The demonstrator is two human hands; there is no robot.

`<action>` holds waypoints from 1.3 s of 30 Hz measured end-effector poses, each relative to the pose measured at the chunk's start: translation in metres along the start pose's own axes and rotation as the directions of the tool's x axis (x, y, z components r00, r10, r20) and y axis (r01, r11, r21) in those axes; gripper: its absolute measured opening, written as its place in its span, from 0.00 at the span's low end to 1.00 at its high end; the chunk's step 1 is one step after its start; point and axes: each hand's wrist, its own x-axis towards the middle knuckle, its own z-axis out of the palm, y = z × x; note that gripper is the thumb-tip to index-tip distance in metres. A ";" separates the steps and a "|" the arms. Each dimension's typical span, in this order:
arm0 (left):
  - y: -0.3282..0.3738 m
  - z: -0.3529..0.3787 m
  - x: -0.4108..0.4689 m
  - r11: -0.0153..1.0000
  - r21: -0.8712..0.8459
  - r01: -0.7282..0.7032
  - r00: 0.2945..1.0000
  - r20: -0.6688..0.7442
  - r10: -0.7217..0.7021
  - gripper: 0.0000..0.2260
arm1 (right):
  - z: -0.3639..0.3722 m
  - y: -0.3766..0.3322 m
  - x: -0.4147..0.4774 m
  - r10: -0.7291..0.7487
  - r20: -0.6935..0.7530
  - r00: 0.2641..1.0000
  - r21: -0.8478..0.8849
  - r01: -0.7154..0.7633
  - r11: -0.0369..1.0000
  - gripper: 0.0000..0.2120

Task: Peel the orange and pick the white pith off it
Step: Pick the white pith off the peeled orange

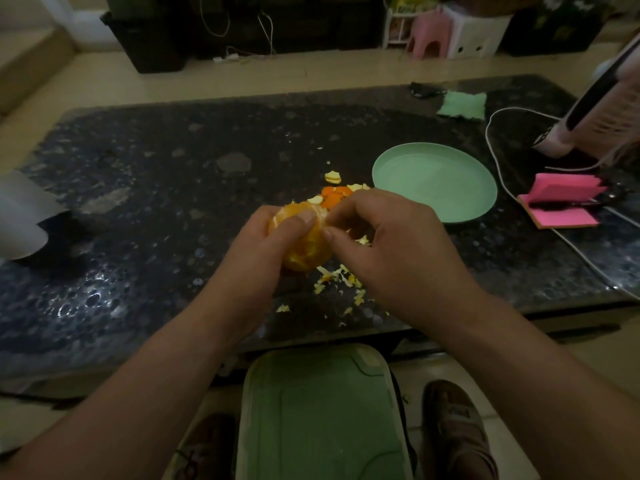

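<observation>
- the peeled orange (304,245), round and glossy with deep yellow-orange flesh, is held up just above the near part of the dark speckled stone table (156,209), between both hands.
- its rind is off all over the part that shows; segment lines run down the front, and paler whitish patches remain near its upper left.
- the left hand (258,247) grips the fruit from the left and below, fingers curled round it and the thumb laid across its top.
- the right hand (391,244) has its fingers curled, thumb and forefinger tips pinched together against the orange's upper right surface; whether a shred sits between them cannot be told.
- bright orange peel pieces (334,197) lie on the table just behind the hands, beside the round mint-green plate (433,183).
- small pale pith scraps (341,280) are scattered on the table below the fruit.
- a pink sticky-note pad (564,199) and a white cable (493,161) lie to the right.
</observation>
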 end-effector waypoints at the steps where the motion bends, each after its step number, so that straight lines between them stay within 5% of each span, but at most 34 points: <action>1: 0.000 0.000 0.000 1.000 0.022 -0.005 1.000 -0.005 0.005 0.25 | 0.001 0.001 0.000 -0.015 -0.002 1.000 -0.023 0.015 1.000 0.05; 9: 0.000 0.004 -0.005 0.993 0.106 -0.058 0.998 -0.004 0.058 0.14 | 0.004 0.002 0.000 -0.076 -0.034 0.997 -0.175 0.069 0.982 0.05; 17: 0.004 -0.002 -0.006 0.999 -0.019 -0.043 0.999 0.021 0.043 0.21 | -0.005 0.003 0.003 0.063 -0.042 0.997 0.113 -0.058 0.992 0.03; 23: 0.006 -0.004 -0.008 0.999 0.008 -0.038 0.998 0.056 0.037 0.19 | -0.003 0.000 0.003 0.041 0.007 0.999 0.080 -0.041 0.996 0.04; 29: 0.018 -0.002 -0.013 0.936 -0.334 0.112 0.993 0.075 -0.092 0.24 | -0.004 0.011 0.009 0.216 -0.019 0.976 0.199 -0.208 0.958 0.01; 34: 0.016 -0.005 -0.010 0.914 -0.391 0.108 0.993 0.093 -0.077 0.18 | -0.008 -0.004 0.006 0.141 0.076 0.987 0.272 -0.156 0.950 0.03; 39: 0.015 -0.007 -0.008 0.910 -0.404 0.095 0.992 0.110 -0.055 0.23 | -0.006 -0.010 0.002 0.092 0.032 0.995 0.213 -0.097 0.972 0.03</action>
